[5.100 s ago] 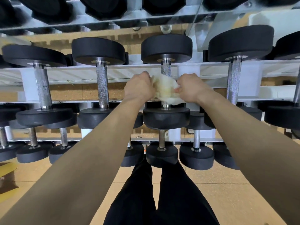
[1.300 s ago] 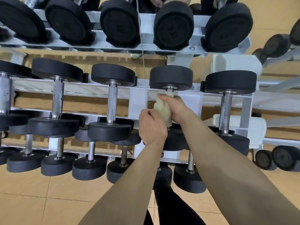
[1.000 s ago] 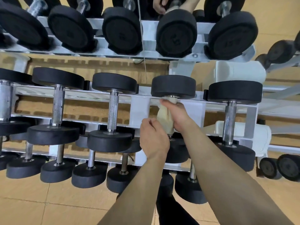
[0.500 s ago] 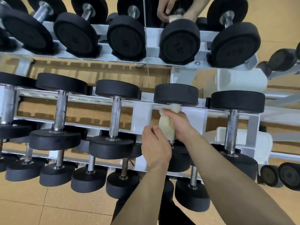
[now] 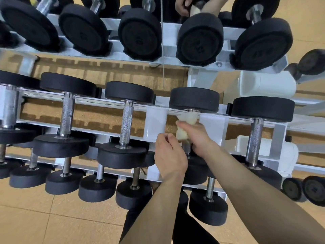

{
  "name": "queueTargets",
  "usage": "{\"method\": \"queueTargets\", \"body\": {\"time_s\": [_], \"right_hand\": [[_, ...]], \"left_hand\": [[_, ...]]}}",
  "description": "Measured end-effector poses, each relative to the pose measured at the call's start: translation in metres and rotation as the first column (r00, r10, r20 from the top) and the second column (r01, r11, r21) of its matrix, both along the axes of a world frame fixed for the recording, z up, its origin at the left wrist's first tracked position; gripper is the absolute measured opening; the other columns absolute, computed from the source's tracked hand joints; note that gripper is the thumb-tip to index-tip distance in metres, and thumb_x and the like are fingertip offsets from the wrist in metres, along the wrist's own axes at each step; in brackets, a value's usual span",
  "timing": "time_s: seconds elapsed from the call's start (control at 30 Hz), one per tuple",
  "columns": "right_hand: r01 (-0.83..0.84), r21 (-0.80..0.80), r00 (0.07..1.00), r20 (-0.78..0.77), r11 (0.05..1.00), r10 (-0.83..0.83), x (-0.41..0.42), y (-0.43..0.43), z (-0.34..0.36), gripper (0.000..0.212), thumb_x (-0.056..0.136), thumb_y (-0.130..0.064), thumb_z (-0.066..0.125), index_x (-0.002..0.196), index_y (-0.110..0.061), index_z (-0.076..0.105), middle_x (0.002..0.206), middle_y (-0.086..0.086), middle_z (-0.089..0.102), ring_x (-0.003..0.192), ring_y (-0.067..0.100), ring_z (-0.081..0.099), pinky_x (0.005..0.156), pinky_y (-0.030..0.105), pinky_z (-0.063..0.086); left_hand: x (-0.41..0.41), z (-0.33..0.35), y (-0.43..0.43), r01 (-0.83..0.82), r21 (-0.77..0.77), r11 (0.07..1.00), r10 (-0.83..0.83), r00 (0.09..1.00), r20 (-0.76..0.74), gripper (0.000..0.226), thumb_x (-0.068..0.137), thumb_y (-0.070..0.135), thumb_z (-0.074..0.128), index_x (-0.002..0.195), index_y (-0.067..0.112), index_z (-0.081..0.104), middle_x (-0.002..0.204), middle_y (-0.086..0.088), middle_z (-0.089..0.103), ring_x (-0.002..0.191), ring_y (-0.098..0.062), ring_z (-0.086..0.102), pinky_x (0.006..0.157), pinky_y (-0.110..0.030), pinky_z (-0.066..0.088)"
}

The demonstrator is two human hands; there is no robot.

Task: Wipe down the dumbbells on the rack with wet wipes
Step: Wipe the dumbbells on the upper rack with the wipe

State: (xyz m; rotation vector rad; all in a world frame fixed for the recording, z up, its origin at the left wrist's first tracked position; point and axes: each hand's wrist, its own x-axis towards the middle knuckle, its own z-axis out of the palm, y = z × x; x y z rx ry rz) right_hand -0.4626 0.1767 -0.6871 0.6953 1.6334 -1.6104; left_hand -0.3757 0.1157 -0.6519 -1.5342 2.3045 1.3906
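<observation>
A pale, crumpled wet wipe (image 5: pixel 186 123) is wrapped round the steel handle of a black dumbbell (image 5: pixel 194 99) on the middle tier of the white rack (image 5: pixel 155 120). My right hand (image 5: pixel 199 139) grips the wipe and the handle, close under the far head. To the left of the handle my left hand (image 5: pixel 169 157) hovers with curled fingers, and nothing shows in it. A short piece of bare handle is visible between the two hands. My arms hide the near head.
Neighbouring dumbbells lie left (image 5: pixel 126 124) and right (image 5: pixel 255 138) on the same tier. Bigger ones (image 5: pixel 140 36) fill the top tier and smaller ones (image 5: pixel 96 189) the bottom tier. A mirror (image 5: pixel 193 6) behind reflects the hands. Tan floor tiles lie below.
The right hand has slid the wipe up the handle toward the far head. The left hand no longer holds the wipe as it did five seconds ago. The view has tilted upward.
</observation>
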Motion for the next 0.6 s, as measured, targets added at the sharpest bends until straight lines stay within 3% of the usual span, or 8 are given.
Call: {"method": "queueTargets", "body": {"time_s": [0.17,0.33,0.4,0.5,0.6], "right_hand": [[-0.155,0.004,0.988,0.028,0.988,0.155,0.002,0.007,-0.002,0.028,0.082,-0.013,0.082,0.104,-0.005,0.068,0.093,0.01,0.073,0.093,0.026,0.072,0.083,0.039,0.057],[-0.002,-0.028,1.0,-0.021,1.0,0.001,-0.026,-0.004,0.0,0.024,0.082,-0.02,0.083,0.101,-0.01,0.072,0.094,0.006,0.075,0.09,0.023,0.072,0.082,0.038,0.059],[-0.013,-0.007,0.999,-0.037,1.0,0.013,-0.017,-0.003,0.0,0.026,0.084,-0.025,0.081,0.104,-0.011,0.072,0.093,0.004,0.075,0.089,0.021,0.072,0.077,0.035,0.059],[-0.202,0.036,0.975,-0.086,0.979,0.204,0.005,0.009,0.003,0.019,0.088,-0.031,0.077,0.097,-0.015,0.071,0.083,0.0,0.076,0.081,0.018,0.072,0.066,0.029,0.055],[-0.41,0.146,0.892,-0.143,0.9,0.43,0.015,0.025,0.007,0.027,0.089,-0.042,0.074,0.1,-0.018,0.074,0.091,-0.003,0.078,0.083,0.013,0.073,0.075,0.027,0.056]], "left_hand": [[-0.001,0.002,0.0,0.0,0.007,1.0,0.0,1.0,-0.007,0.024,0.105,0.036,0.035,0.102,0.023,0.055,0.104,0.001,0.064,0.093,-0.024,0.058,0.083,-0.041,0.047],[0.0,0.002,-0.001,-0.012,0.024,1.0,0.012,1.0,-0.011,0.022,0.105,0.035,0.035,0.1,0.025,0.055,0.103,0.003,0.064,0.095,-0.022,0.059,0.085,-0.04,0.047],[0.0,0.002,-0.001,-0.009,0.023,1.0,0.01,1.0,-0.011,0.023,0.105,0.035,0.035,0.1,0.024,0.054,0.103,0.003,0.064,0.094,-0.023,0.059,0.085,-0.04,0.047],[0.0,0.001,0.0,-0.002,0.015,1.0,0.002,1.0,-0.013,0.023,0.105,0.035,0.035,0.101,0.023,0.054,0.105,0.001,0.065,0.095,-0.024,0.059,0.084,-0.039,0.046],[0.0,0.001,-0.001,0.008,0.006,1.0,-0.007,1.0,-0.023,0.021,0.104,0.035,0.037,0.101,0.024,0.055,0.105,0.001,0.066,0.096,-0.025,0.06,0.086,-0.04,0.047]]}}
